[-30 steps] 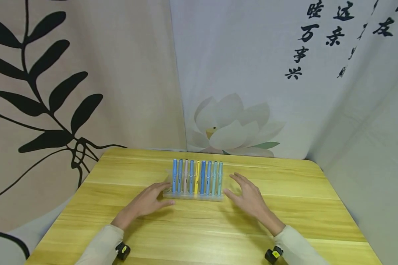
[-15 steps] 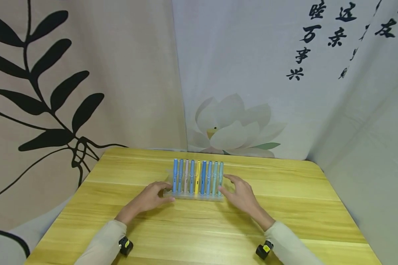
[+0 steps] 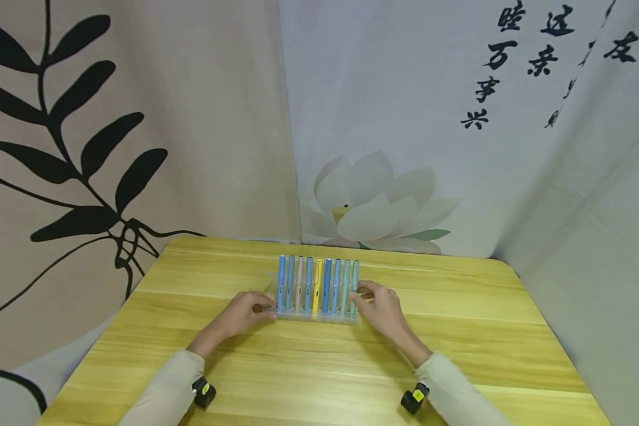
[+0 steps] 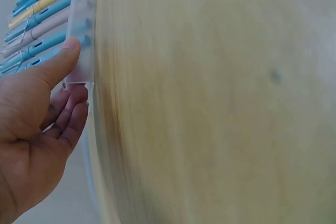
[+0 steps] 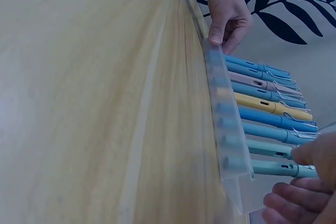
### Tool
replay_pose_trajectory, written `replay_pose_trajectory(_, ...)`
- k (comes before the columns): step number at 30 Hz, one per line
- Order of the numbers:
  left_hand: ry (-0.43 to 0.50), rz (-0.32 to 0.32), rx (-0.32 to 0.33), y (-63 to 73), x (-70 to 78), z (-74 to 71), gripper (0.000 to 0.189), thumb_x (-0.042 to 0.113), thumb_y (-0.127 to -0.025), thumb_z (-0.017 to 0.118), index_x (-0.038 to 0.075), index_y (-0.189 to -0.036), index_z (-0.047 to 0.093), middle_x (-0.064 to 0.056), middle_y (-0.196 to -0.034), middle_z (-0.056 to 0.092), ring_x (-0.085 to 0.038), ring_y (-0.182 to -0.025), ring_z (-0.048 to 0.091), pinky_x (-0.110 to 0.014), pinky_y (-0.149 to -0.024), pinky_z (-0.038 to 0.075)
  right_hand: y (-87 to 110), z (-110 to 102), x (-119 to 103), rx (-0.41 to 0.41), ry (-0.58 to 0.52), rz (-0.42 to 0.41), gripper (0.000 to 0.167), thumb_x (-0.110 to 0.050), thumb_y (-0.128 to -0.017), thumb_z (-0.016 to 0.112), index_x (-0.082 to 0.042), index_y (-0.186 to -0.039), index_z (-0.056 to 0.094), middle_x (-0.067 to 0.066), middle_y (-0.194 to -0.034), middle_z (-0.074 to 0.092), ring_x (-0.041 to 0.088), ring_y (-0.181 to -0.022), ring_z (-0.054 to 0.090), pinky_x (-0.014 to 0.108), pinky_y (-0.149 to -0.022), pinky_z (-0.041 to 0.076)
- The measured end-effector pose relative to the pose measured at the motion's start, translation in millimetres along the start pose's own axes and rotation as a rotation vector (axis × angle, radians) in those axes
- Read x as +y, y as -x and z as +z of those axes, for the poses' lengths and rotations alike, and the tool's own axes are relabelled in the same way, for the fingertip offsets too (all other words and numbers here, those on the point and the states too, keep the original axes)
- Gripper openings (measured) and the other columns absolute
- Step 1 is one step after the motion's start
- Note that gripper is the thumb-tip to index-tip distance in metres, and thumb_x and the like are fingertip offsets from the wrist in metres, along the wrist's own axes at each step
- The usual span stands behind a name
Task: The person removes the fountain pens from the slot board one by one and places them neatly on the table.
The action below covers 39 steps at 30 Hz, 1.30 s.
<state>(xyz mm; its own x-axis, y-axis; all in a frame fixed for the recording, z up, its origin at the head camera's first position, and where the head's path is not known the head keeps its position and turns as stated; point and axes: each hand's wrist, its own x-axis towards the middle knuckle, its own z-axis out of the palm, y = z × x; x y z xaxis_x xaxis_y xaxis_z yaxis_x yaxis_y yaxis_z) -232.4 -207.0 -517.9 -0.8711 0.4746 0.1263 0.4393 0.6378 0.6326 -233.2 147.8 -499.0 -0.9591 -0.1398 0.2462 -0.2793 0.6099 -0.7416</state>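
A clear plastic pen stand (image 3: pixel 316 318) holds a row of several upright pens, mostly blue, with one pinkish-grey pen (image 3: pixel 299 281), one yellow pen (image 3: pixel 316 284) and two pale green ones at the right end. My left hand (image 3: pixel 239 315) grips the stand's left end. In the left wrist view its thumb (image 4: pixel 65 59) presses the front of the base, with the other fingers curled beside the end. My right hand (image 3: pixel 384 309) is at the rightmost pale green pen (image 5: pixel 273 168), thumb on one side and fingers on the other, pinching it near the cap.
The stand is on a wooden table (image 3: pixel 309 373), towards its far edge. A curtain (image 3: pixel 218 148) with printed leaves, a lotus and black characters hangs behind. Small black devices (image 3: pixel 204 391) are strapped to both wrists.
My right hand has moved left to the end pen, and its thumb and fingers have drawn together. My left hand has closed in on the stand's left end. The stand looks unmoved.
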Motion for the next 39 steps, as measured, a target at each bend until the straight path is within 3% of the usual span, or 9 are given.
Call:
replay_pose_trajectory(4,0.013,-0.003,-0.001,-0.2,0.1,-0.2,0.027,0.022,-0.094,0.075,0.003,-0.113,0.077,-0.006,-0.108,0.075,-0.013,-0.091,0.066,-0.027,-0.079,0.055,-0.3,3.0,-0.6,0.033,-0.034,0.007,0.032,-0.019,-0.095,0.076,0.003,-0.118,0.072,0.011,-0.1,0.077,0.023,-0.087,0.074,0.034,-0.075,0.061)
replay_pose_trajectory(11,0.038,0.0,-0.002,0.5,0.9,0.5,0.027,0.021,-0.095,0.075,0.001,-0.113,0.077,-0.008,-0.107,0.075,-0.016,-0.093,0.068,-0.025,-0.079,0.055,0.7,5.0,1.9,0.068,-0.023,0.01,0.026,-0.017,-0.093,0.077,0.002,-0.111,0.076,0.01,-0.093,0.078,0.019,-0.079,0.074,0.03,-0.069,0.06)
replay_pose_trajectory(39,0.089,-0.021,0.001,1.0,0.6,-0.2,0.027,0.021,-0.095,0.075,0.001,-0.113,0.077,-0.009,-0.108,0.076,-0.017,-0.092,0.07,-0.027,-0.079,0.057,-0.2,-21.2,-17.9,0.112,-0.062,-0.048,0.022,-0.018,-0.095,0.076,-0.003,-0.11,0.077,0.005,-0.095,0.078,0.018,-0.085,0.072,0.034,-0.076,0.06)
